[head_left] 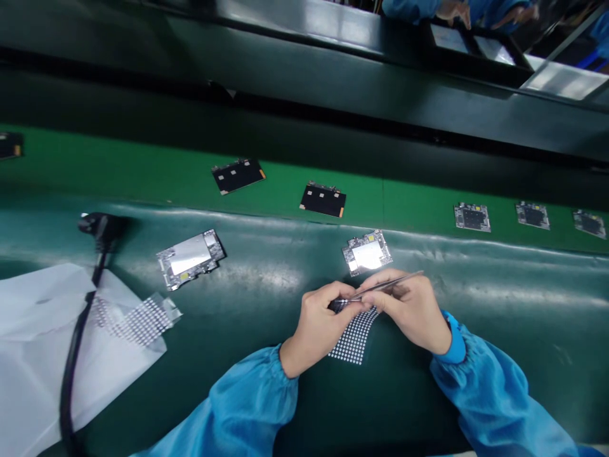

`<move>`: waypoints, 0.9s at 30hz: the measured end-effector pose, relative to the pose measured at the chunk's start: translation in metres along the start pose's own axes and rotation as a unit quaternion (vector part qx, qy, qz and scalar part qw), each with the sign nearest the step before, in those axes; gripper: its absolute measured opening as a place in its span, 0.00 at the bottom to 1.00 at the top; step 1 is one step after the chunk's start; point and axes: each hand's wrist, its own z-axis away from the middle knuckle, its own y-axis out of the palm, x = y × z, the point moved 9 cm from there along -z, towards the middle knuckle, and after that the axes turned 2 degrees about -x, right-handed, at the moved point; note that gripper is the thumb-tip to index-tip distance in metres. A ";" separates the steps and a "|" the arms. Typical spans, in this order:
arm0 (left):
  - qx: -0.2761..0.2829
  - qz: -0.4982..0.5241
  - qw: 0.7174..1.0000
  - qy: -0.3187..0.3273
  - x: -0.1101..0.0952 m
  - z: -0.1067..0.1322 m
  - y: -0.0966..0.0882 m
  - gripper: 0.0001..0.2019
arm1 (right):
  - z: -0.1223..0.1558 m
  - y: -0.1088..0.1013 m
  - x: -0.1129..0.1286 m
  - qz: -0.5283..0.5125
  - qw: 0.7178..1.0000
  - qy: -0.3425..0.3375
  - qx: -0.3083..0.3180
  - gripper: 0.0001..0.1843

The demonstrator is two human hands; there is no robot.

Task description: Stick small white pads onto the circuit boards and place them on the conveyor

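My left hand is closed on the upper end of a sheet of small round white stickers, which hangs down below my fingers. Metal tweezers are gripped in my right hand, their tips reaching the sheet's upper edge beside my left fingers. The fingertips of both hands nearly meet there and partly hide that edge. Just beyond them lies a circuit board with a shiny silver plate. A second such board rests farther left on the green mat.
Black-covered boards and bare circuit boards lie along the bright green strip. At left, a black power cable crosses a white bag with another sticker sheet. Across the bench, another person's hands are above a dark tray.
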 end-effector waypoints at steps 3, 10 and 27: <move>-0.002 0.001 1.000 -0.001 -0.001 0.000 0.000 0.04 | -0.001 0.000 0.001 -0.002 1.000 -0.003 -0.001 0.09; -0.006 0.010 1.000 -0.005 0.000 0.000 0.000 0.06 | -0.001 0.002 -0.005 -0.030 0.999 0.014 -0.006 0.07; 0.000 0.005 1.000 -0.002 0.006 0.001 0.002 0.04 | -0.067 -0.029 -0.026 0.004 0.991 0.014 -0.133 0.07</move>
